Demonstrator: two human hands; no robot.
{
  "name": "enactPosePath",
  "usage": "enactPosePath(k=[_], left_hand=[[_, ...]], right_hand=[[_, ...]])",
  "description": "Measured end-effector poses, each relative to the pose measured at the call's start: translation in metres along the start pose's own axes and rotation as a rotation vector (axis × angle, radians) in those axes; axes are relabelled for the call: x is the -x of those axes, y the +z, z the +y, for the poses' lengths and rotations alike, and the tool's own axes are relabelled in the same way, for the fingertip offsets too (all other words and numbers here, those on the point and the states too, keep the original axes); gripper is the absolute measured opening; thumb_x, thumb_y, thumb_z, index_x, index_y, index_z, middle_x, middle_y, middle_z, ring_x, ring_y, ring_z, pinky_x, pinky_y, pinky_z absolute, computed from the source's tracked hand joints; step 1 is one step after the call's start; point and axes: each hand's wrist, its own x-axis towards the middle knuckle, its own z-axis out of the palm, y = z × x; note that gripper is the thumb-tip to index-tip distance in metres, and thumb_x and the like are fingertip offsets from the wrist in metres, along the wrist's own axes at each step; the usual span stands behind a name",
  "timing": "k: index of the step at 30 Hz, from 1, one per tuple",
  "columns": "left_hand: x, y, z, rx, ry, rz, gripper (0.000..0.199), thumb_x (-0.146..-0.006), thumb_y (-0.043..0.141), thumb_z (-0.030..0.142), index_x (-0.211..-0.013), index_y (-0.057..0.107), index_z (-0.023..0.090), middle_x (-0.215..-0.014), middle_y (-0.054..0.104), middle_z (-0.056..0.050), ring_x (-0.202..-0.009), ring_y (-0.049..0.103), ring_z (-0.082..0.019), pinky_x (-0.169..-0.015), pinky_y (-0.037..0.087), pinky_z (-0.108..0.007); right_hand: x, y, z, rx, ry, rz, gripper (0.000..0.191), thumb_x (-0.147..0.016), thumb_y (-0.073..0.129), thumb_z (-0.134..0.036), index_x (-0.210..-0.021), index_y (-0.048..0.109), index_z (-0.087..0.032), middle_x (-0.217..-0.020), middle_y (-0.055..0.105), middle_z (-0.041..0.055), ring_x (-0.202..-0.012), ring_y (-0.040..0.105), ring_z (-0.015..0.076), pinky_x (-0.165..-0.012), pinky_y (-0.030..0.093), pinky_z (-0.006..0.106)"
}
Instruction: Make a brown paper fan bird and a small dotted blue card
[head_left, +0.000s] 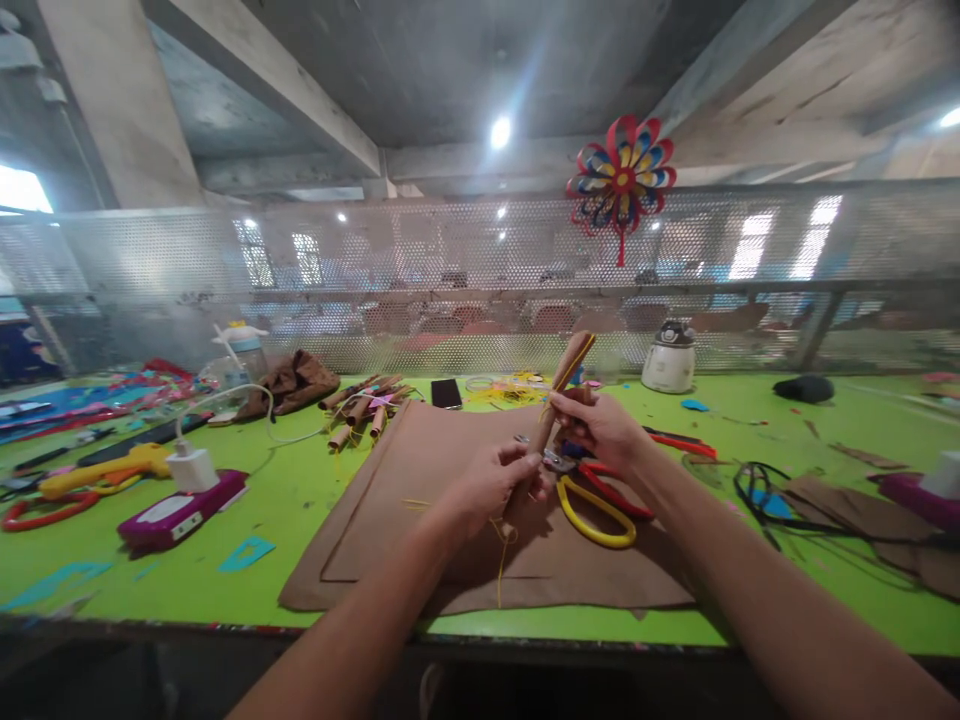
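A narrow brown paper roll (pixel 574 362) slants up and to the right between my hands, with yellow string along its upper part. My left hand (pixel 499 485) pinches its lower part, where a loose yellow string (pixel 501 575) hangs down. Higher up, my right hand (pixel 592 425) has its fingers closed on the same roll. Scissors with one yellow and one red handle (pixel 600 518) lie just below my right hand. Under both hands, sheets of brown paper (pixel 427 450) are spread on the green table (pixel 262 590).
Several finished-looking brown rolls (pixel 367 408) are piled behind the paper, near a black phone (pixel 446 394). At left sit a purple power strip (pixel 180 515) and a yellow glue gun (pixel 112 470). A white bottle (pixel 670 358) stands at back right; black cable (pixel 765 500) lies right.
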Motion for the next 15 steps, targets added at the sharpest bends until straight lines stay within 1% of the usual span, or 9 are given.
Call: enactPosePath(k=[2, 4, 8, 12, 15], left_hand=[[-0.002, 0.002, -0.002, 0.037, 0.045, 0.007, 0.006, -0.079, 0.064, 0.018, -0.078, 0.061, 0.012, -0.067, 0.062, -0.006, -0.058, 0.058, -0.01, -0.058, 0.045, -0.022], [-0.006, 0.002, -0.006, 0.054, 0.078, 0.044, 0.007, -0.077, 0.066, 0.016, -0.078, 0.061, 0.011, -0.067, 0.062, -0.006, -0.056, 0.057, -0.01, -0.059, 0.046, -0.023], [-0.014, -0.002, -0.014, -0.018, 0.13, 0.101, 0.007, -0.076, 0.066, 0.017, -0.078, 0.061, 0.012, -0.065, 0.061, -0.005, -0.054, 0.056, -0.01, -0.057, 0.046, -0.023], [-0.018, -0.005, -0.018, -0.092, 0.168, 0.118, 0.006, -0.079, 0.062, 0.018, -0.076, 0.06, 0.013, -0.064, 0.06, -0.004, -0.053, 0.054, -0.01, -0.054, 0.044, -0.022], [-0.017, -0.003, -0.017, -0.117, 0.18, 0.111, 0.006, -0.081, 0.059, 0.016, -0.076, 0.059, 0.014, -0.064, 0.059, -0.002, -0.049, 0.051, -0.009, -0.05, 0.04, -0.021]], right_hand=[[0.001, 0.001, -0.002, 0.001, -0.02, 0.001, 0.035, -0.06, 0.079, -0.04, -0.062, 0.053, -0.017, -0.051, 0.048, -0.0063, -0.038, 0.029, 0.0024, -0.035, 0.018, 0.02], [0.003, 0.002, -0.003, -0.004, -0.03, 0.008, 0.034, -0.06, 0.079, -0.04, -0.064, 0.054, -0.017, -0.052, 0.049, -0.006, -0.04, 0.031, 0.0027, -0.036, 0.02, 0.02], [0.005, 0.002, -0.003, 0.002, -0.054, -0.01, 0.033, -0.062, 0.078, -0.04, -0.066, 0.055, -0.017, -0.052, 0.048, -0.0061, -0.04, 0.031, 0.0021, -0.036, 0.02, 0.019], [0.004, 0.002, -0.001, 0.017, -0.06, -0.008, 0.033, -0.063, 0.077, -0.039, -0.067, 0.054, -0.016, -0.054, 0.05, -0.0059, -0.04, 0.032, 0.0014, -0.037, 0.022, 0.018], [0.002, 0.002, 0.001, 0.034, -0.071, -0.014, 0.034, -0.063, 0.077, -0.041, -0.066, 0.052, -0.017, -0.053, 0.049, -0.0062, -0.038, 0.031, 0.0017, -0.036, 0.02, 0.019]])
